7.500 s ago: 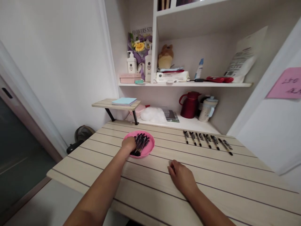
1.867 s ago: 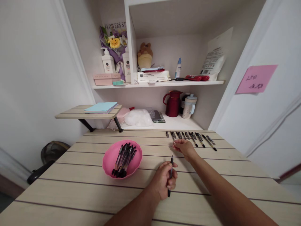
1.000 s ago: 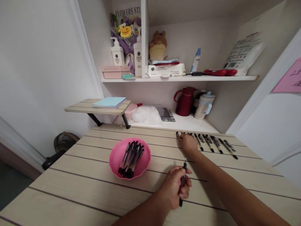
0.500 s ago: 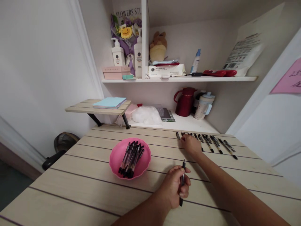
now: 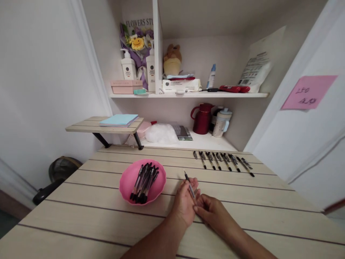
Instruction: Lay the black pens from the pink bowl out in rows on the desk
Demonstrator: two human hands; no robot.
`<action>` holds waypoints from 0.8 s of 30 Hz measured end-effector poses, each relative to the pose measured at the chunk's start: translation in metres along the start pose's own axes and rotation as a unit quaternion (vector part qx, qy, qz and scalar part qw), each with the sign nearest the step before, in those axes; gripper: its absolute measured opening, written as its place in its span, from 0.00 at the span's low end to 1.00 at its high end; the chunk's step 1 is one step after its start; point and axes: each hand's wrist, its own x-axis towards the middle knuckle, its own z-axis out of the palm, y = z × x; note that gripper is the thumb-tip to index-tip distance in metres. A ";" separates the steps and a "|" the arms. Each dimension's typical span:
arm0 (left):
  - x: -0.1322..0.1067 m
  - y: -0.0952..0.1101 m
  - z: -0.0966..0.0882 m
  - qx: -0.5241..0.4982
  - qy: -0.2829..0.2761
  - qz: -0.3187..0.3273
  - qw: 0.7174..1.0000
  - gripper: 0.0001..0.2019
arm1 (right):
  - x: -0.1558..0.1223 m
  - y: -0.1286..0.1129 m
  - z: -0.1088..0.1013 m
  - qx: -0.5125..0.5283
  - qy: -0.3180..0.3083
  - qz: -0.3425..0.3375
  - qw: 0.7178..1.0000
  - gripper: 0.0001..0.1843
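My left hand (image 5: 183, 203) holds an uncapped black pen (image 5: 191, 188) between thumb and fingers, its tip pointing up and away. At the pen's rear end my right hand (image 5: 211, 210) is closed, thumb and fingers pinching there; the end itself is hidden. To the left, a pink scalloped bowl (image 5: 125, 187) holds a pile of capped black pens (image 5: 144, 183). Further back on the right lies a row of pens (image 5: 217, 160), with loose black caps (image 5: 195, 155) among them.
The slatted wooden table (image 5: 102, 216) carries a small raised shelf (image 5: 83, 124) with blue paper (image 5: 118, 119) at back left. Behind stand a red jug (image 5: 202, 119), a cup (image 5: 221, 124) and a white plastic bag (image 5: 161, 133). Bottles and a plush toy (image 5: 172, 61) sit on the upper shelf.
My right hand has come back from the row of caps and pens to the pen in my left hand. That pen now leans leftward. The camera view has swung right.
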 end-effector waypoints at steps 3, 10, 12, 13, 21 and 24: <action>0.000 0.002 0.001 0.013 0.004 0.005 1.000 0.12 | 0.004 0.003 0.004 0.001 0.022 -0.009 1.000 0.11; 0.001 0.005 0.003 0.008 0.003 -0.027 1.000 0.17 | 0.068 0.001 -0.031 -0.195 0.158 0.009 0.968 0.07; 0.001 0.005 0.003 0.010 0.004 -0.031 0.999 0.17 | 0.091 -0.002 -0.038 -0.269 0.165 0.034 0.948 0.09; 0.001 0.005 0.002 0.011 0.004 -0.031 0.999 0.16 | 0.102 -0.003 -0.040 -0.304 0.165 0.049 0.937 0.09; 0.000 0.004 0.002 0.022 0.014 -0.034 0.999 0.15 | 0.144 -0.001 -0.033 -0.390 0.169 0.100 0.899 0.13; 0.000 0.003 0.002 0.023 0.011 -0.030 0.999 0.15 | 0.147 0.001 -0.033 -0.394 0.166 0.108 0.898 0.13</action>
